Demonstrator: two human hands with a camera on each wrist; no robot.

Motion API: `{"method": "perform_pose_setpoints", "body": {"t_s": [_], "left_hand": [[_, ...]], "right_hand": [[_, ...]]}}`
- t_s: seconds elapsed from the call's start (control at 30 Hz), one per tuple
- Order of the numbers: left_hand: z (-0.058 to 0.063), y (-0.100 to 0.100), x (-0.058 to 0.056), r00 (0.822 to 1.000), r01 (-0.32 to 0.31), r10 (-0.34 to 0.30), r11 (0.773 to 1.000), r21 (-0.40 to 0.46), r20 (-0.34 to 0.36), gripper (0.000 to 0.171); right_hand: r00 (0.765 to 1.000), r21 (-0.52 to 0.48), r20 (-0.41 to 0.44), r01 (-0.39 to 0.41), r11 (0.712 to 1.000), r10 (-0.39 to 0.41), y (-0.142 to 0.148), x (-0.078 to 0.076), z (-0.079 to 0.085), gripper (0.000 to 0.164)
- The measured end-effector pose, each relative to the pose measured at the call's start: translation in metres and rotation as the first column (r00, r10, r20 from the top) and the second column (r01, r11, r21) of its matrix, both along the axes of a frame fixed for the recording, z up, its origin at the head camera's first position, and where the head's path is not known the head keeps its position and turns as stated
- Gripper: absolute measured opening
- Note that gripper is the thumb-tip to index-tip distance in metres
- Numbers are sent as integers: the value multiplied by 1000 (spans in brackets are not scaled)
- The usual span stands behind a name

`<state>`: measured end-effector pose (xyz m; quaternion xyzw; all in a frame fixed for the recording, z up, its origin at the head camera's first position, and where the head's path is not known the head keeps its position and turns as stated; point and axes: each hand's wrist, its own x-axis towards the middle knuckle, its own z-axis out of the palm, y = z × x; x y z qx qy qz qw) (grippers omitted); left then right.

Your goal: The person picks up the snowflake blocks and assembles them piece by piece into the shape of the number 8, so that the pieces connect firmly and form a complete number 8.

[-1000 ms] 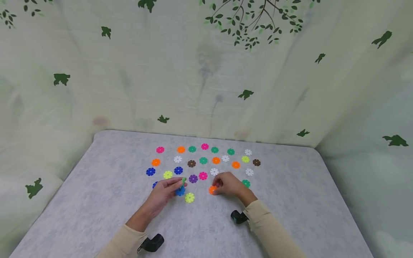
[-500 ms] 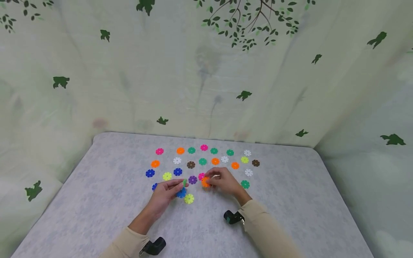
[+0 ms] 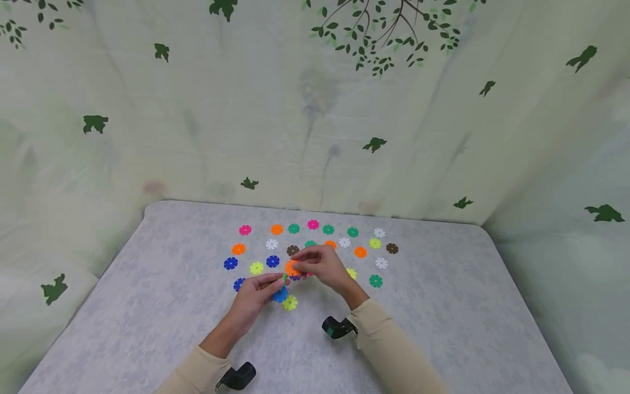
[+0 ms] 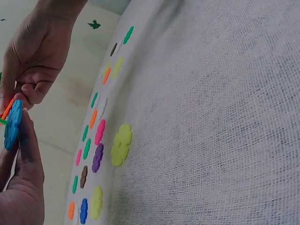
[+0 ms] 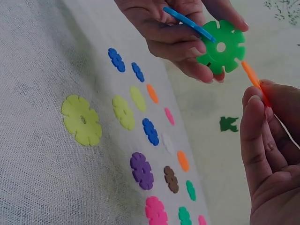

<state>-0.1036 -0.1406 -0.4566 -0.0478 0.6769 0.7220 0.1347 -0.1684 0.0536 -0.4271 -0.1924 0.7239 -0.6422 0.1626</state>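
My left hand (image 3: 256,301) pinches a green notched disc (image 5: 226,49) that has a light-blue notched disc (image 5: 187,23) slotted into its edge at an angle. In my right hand (image 3: 322,267) an orange notched disc (image 5: 255,82) is pinched between thumb and fingers. In the right wrist view its edge is right at a notch in the green disc's rim. Both hands are held up over the table. From the left wrist, the light-blue disc (image 4: 13,124) faces the camera and largely hides the green one behind it.
Several loose notched discs lie spread over the grey cloth-covered table (image 3: 147,306), among them a yellow disc (image 3: 290,302) just below the hands, a purple disc (image 5: 141,170) and a brown disc (image 3: 391,248). A printed curtain (image 3: 275,109) hangs behind the table's far edge.
My right hand has lifted the orange disc and carried it left, up to the joined discs. My left hand has shifted slightly right, still holding the green and light-blue pair.
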Motion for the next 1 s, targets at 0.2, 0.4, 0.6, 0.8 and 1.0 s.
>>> {"method": "perform_pose_setpoints", "body": {"t_s": [0.2,0.4,0.6,0.8,1.0], "left_hand": [[-1,0,0,1000,11,-11,1000,-2,-11,43],[-1,2,-1,1000,-25,25,999,-30,3,39],[-4,-1,0,999,20,-22,999,-48,-37,40],[-8,-7,1,994,62,-69,995,-75,-86,41],[-8,-1,2,995,-11,2,995,-101,-96,36]], "right_hand": [[999,33,-41,-20,999,21,-4,7,14,19],[998,73,-49,-29,997,33,-7,8,16,18],[1000,59,-16,-24,998,25,-9,8,18,17],[996,43,-13,-88,995,89,-9,8,19,18],[995,-18,14,-101,995,101,-9,9,14,21]]}}
